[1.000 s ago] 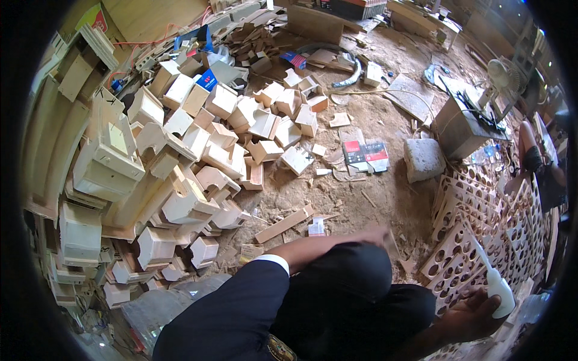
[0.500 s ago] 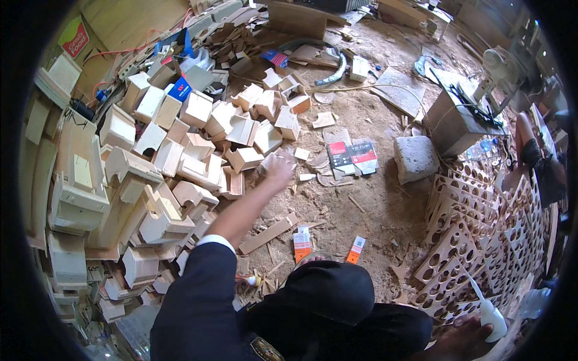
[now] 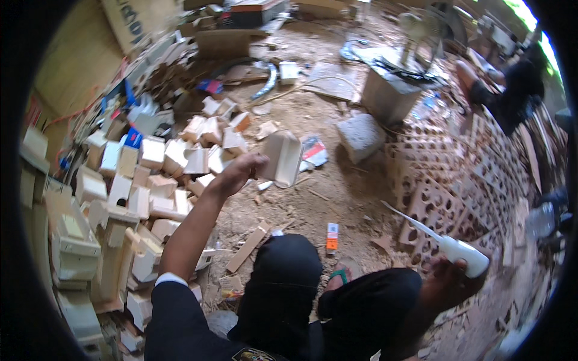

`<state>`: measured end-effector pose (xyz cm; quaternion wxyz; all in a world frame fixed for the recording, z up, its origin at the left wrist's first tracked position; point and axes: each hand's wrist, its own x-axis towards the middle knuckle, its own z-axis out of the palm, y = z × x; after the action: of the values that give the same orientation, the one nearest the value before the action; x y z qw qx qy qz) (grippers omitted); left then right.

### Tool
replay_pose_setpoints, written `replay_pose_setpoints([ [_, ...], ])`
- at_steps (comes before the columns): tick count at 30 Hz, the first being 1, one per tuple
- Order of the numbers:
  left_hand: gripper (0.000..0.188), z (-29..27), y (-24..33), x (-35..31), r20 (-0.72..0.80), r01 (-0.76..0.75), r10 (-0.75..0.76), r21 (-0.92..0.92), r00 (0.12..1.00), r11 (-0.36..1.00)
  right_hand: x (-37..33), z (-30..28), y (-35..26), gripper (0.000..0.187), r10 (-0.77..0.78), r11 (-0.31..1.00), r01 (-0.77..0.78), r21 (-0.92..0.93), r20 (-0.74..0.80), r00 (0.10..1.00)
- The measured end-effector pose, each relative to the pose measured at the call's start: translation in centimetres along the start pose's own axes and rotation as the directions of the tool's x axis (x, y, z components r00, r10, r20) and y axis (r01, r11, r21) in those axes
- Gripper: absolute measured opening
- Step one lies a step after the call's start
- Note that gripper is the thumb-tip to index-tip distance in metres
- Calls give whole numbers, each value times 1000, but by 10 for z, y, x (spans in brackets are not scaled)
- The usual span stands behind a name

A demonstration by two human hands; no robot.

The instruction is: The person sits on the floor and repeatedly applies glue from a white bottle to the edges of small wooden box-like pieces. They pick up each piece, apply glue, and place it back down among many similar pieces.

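My left hand (image 3: 242, 171), its arm stretched forward, is closed on a pale wooden box piece (image 3: 284, 157) with a flat face and rounded corners. The piece hangs above the sawdust floor, just right of the heaped wooden boxes. At the lower right, beside my knee, my right hand (image 3: 448, 286) wraps around a white squeeze bottle (image 3: 466, 256). The bottle lies tilted, and its long thin nozzle (image 3: 415, 221) points up and to the left, away from the wooden piece.
Wooden boxes (image 3: 153, 153) are heaped on the left. Sheets with round cut-outs (image 3: 445, 198) lean on the right. Farther off are a pale block (image 3: 360, 137) and a fan (image 3: 415, 30). An orange-and-white carton (image 3: 332, 238) lies near my feet; another person (image 3: 509, 90) sits far right.
My left hand has lifted a wooden box piece away from the heap. My right hand has raised the bottle and turned it more sideways. The whole view has shifted.
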<state>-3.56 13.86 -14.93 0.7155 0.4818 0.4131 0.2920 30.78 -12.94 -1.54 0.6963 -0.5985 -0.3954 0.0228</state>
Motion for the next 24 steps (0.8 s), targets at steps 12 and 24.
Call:
replay_pose_setpoints([
  [12,73,197,97,-76,402,-61,156,-240,902,969,3,-10,-33,51,-93,975,102,199,-52,994],
  [24,66,208,76,-86,396,33,52,-205,917,978,8,-12,-21,49,-204,978,205,45,-22,979],
])
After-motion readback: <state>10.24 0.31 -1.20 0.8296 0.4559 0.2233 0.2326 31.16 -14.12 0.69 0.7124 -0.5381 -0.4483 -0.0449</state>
